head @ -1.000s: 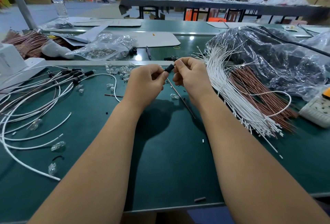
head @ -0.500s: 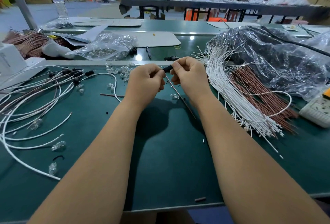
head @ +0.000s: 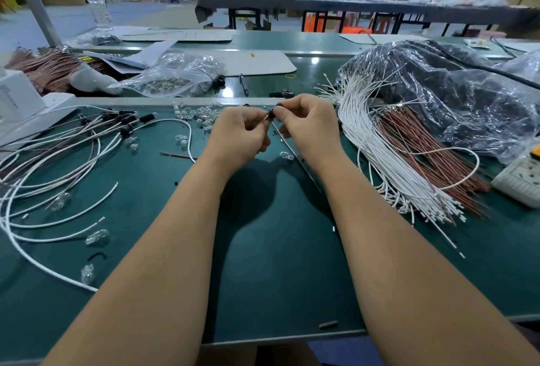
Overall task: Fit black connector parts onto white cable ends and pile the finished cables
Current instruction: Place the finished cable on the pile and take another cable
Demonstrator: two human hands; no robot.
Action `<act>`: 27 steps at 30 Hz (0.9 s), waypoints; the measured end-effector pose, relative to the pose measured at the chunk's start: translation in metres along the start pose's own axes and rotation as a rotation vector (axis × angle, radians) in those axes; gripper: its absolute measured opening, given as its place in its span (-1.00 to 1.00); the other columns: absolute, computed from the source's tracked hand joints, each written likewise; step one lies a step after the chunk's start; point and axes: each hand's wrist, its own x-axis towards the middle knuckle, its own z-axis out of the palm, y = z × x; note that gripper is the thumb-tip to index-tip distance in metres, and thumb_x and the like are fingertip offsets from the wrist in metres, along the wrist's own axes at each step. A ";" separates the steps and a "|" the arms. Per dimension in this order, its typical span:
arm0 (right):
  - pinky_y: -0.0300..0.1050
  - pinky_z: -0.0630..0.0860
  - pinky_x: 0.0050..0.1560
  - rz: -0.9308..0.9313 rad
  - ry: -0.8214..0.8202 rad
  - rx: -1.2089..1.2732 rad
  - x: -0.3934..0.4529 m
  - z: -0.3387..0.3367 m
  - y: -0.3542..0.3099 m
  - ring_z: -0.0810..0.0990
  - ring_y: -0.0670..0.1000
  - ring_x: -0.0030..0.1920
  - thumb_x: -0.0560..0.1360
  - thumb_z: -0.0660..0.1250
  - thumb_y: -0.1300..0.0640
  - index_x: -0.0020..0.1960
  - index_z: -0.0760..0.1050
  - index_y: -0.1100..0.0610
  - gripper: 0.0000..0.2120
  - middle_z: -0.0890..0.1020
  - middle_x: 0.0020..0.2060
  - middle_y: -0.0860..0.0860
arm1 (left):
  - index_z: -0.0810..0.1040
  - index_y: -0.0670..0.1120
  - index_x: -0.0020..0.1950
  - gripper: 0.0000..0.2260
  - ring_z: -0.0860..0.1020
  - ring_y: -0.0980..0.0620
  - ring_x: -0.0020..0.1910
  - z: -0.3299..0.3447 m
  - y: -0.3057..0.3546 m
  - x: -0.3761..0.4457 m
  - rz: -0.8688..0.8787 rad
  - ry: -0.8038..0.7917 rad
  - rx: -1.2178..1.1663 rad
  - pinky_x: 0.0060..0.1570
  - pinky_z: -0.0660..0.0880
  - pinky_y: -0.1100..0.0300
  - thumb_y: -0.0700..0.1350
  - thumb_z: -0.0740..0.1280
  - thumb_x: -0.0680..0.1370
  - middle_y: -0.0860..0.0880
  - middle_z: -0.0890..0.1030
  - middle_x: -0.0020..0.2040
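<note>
Both hands meet above the green table [head: 277, 263]. My right hand [head: 309, 129] pinches a small black connector part [head: 273, 113] between thumb and forefinger. My left hand [head: 238, 135] pinches a thin pale cable tip that touches the connector's left side. A thin cable [head: 295, 158] runs down and to the right from the connector, under my right wrist. Finished cables with black connectors [head: 87, 143] lie piled at the left. A bundle of bare white cables [head: 388, 155] lies to the right.
Brown wires [head: 423, 146] and a clear plastic bag of black cables [head: 455, 94] lie at the right. Clear bulbs [head: 195, 111] are scattered behind my hands, with a bag of them [head: 175, 79] farther back. A white socket strip [head: 523, 181] lies at the right edge.
My hands have drawn closer together and the black connector has tilted, now lying nearly level between the fingertips. The cable below has barely moved.
</note>
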 end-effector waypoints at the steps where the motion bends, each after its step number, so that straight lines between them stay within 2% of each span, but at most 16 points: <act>1: -0.09 0.58 -0.27 0.001 0.002 -0.004 0.000 -0.001 0.000 0.56 -0.10 -0.46 0.47 0.42 0.28 -0.25 0.54 0.04 -0.80 0.63 -0.39 -0.08 | 0.63 -0.05 -0.13 -0.78 0.47 0.18 -0.52 -0.001 -0.001 0.000 -0.004 -0.033 -0.007 -0.43 0.44 0.34 -0.28 0.24 0.58 0.00 0.56 -0.46; 5: -0.15 0.55 -0.28 0.014 -0.005 -0.015 0.001 -0.004 -0.002 0.55 -0.09 -0.43 0.48 0.42 0.24 -0.24 0.53 0.02 -0.81 0.63 -0.38 -0.06 | 0.60 0.13 -0.14 -0.68 0.46 0.17 -0.51 -0.003 -0.002 0.001 -0.023 -0.054 -0.028 -0.41 0.44 0.33 -0.27 0.22 0.58 0.05 0.54 -0.48; 8: -0.13 0.50 -0.21 0.024 -0.046 -0.159 0.007 -0.010 -0.002 0.51 -0.07 -0.36 0.49 0.41 0.12 -0.27 0.53 0.01 -0.83 0.58 -0.39 -0.07 | 0.61 0.00 -0.09 -0.76 0.42 0.19 -0.53 0.000 -0.003 0.001 -0.048 -0.034 0.007 -0.43 0.39 0.33 -0.27 0.21 0.59 0.00 0.54 -0.42; 11: -0.34 0.44 -0.31 0.076 -0.215 -0.355 0.007 -0.018 -0.001 0.49 -0.14 -0.38 0.39 0.51 0.01 -0.29 0.54 0.04 -0.81 0.58 -0.40 -0.09 | 0.58 -0.05 -0.11 -0.81 0.33 0.15 -0.50 0.002 -0.006 0.001 -0.083 -0.006 0.082 -0.41 0.27 0.26 -0.24 0.22 0.59 0.02 0.47 -0.41; 12: -0.35 0.45 -0.32 0.098 -0.289 -0.428 0.006 -0.020 0.000 0.51 -0.16 -0.40 0.35 0.54 0.00 -0.29 0.56 0.05 -0.80 0.61 -0.40 -0.08 | 0.59 -0.06 -0.11 -0.81 0.31 0.11 -0.47 0.001 -0.006 0.002 -0.098 0.010 0.083 -0.40 0.25 0.22 -0.23 0.21 0.59 0.02 0.45 -0.40; 15: -0.19 0.53 -0.20 0.089 -0.454 -0.612 0.004 -0.020 0.002 0.56 -0.14 -0.33 0.31 0.57 0.03 -0.27 0.60 0.06 -0.83 0.63 -0.36 -0.09 | 0.62 -0.10 -0.06 -0.83 0.29 0.08 -0.45 0.001 -0.007 0.003 -0.117 0.046 0.082 -0.37 0.24 0.20 -0.19 0.22 0.59 0.01 0.42 -0.38; 19: -0.05 0.57 -0.09 -0.014 -0.420 -0.749 0.005 -0.014 0.005 0.57 -0.04 -0.22 0.38 0.49 0.02 -0.22 0.63 0.10 -0.85 0.61 -0.31 -0.06 | 0.62 -0.14 -0.04 -0.83 0.31 0.21 -0.55 0.001 -0.008 0.001 -0.072 0.051 0.096 -0.47 0.22 0.37 -0.10 0.27 0.60 0.08 0.41 -0.43; 22: -0.12 0.50 -0.15 -0.013 -0.224 -0.604 0.003 -0.007 0.011 0.56 -0.02 -0.21 0.43 0.46 0.08 -0.21 0.57 0.10 -0.88 0.58 -0.31 -0.07 | 0.62 -0.13 -0.06 -0.83 0.27 0.19 -0.54 0.001 -0.009 0.000 -0.048 0.036 0.098 -0.47 0.20 0.32 -0.12 0.26 0.60 0.07 0.37 -0.45; 25: -0.15 0.55 -0.24 0.096 -0.032 -0.203 0.005 -0.003 0.013 0.58 -0.09 -0.35 0.49 0.40 0.21 -0.20 0.53 0.08 -0.88 0.60 -0.36 -0.03 | 0.61 -0.11 -0.07 -0.84 0.25 0.14 -0.49 0.002 -0.009 0.001 -0.055 0.014 0.090 -0.41 0.21 0.23 -0.13 0.26 0.61 0.05 0.36 -0.43; 27: -0.24 0.55 -0.30 0.170 0.027 0.083 0.007 -0.006 0.014 0.58 -0.15 -0.40 0.52 0.35 0.30 -0.18 0.52 0.10 -0.85 0.60 -0.35 0.01 | 0.61 -0.10 -0.08 -0.84 0.25 0.19 -0.52 0.002 -0.010 0.001 -0.063 0.002 0.090 -0.46 0.20 0.29 -0.12 0.26 0.61 0.06 0.36 -0.44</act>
